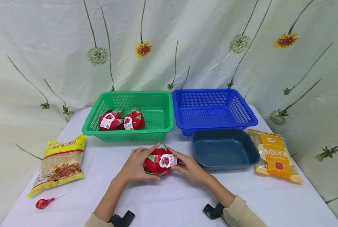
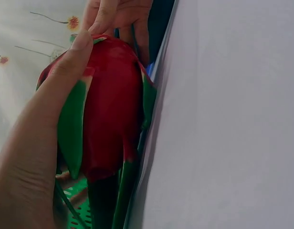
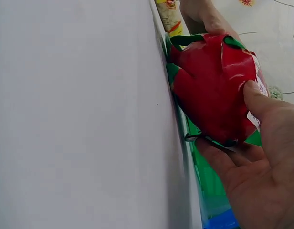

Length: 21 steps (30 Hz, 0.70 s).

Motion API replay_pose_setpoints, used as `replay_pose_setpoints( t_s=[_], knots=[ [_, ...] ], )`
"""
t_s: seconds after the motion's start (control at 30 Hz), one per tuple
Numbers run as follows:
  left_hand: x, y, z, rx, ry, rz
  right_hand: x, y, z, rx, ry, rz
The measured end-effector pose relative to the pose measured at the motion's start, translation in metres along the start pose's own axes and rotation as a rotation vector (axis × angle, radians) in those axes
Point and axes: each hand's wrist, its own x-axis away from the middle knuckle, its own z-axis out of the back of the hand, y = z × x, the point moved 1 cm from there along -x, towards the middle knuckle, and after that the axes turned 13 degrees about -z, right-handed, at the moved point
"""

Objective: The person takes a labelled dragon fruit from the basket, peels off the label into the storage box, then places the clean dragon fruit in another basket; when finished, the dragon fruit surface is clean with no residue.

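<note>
A red dragon fruit [image 1: 154, 164] with green-tipped scales and a white label rests on the white table between both hands. My left hand [image 1: 137, 164] holds its left side, thumb at the front and fingers behind. My right hand [image 1: 190, 168] grips the opposite end, its thumb beside the label. In the left wrist view the dragon fruit [image 2: 111, 105] shows its red skin and green scales next to the left thumb. The right wrist view shows the dragon fruit [image 3: 209, 86] with the right thumb pressed on it. Two more labelled dragon fruits [image 1: 139, 119] lie inside the green basket [image 1: 157, 131].
Right of the green basket stands a blue basket [image 1: 217, 127], with a dark teal tray [image 1: 228, 165] in front. A yellow-orange packet [image 1: 276, 156] lies at the right, another yellow packet [image 1: 62, 162] at the left. A red lollipop [image 1: 43, 203] lies near the left front.
</note>
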Motion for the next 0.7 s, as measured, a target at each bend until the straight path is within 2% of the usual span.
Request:
replay_pose_setpoints(
  t_s=[0.13, 0.27, 0.4, 0.6, 0.7],
  knots=[
    [0.001, 0.001, 0.000, 0.068, -0.002, 0.008, 0.003, -0.013, 0.002, -0.003, 0.012, 0.006],
    [0.002, 0.000, -0.002, 0.138, 0.019, 0.012, 0.009, -0.034, 0.004, -0.001, 0.079, -0.003],
    [0.004, -0.003, -0.004, 0.204, 0.060, 0.004, 0.014, -0.049, 0.003, -0.050, 0.224, 0.006],
    [0.008, -0.005, -0.006, 0.228, 0.106, -0.014, 0.016, -0.065, 0.002, -0.138, 0.495, 0.107],
    [0.011, -0.005, -0.006, 0.220, 0.132, -0.021, 0.016, -0.068, 0.003, -0.205, 0.534, 0.052]
  ],
)
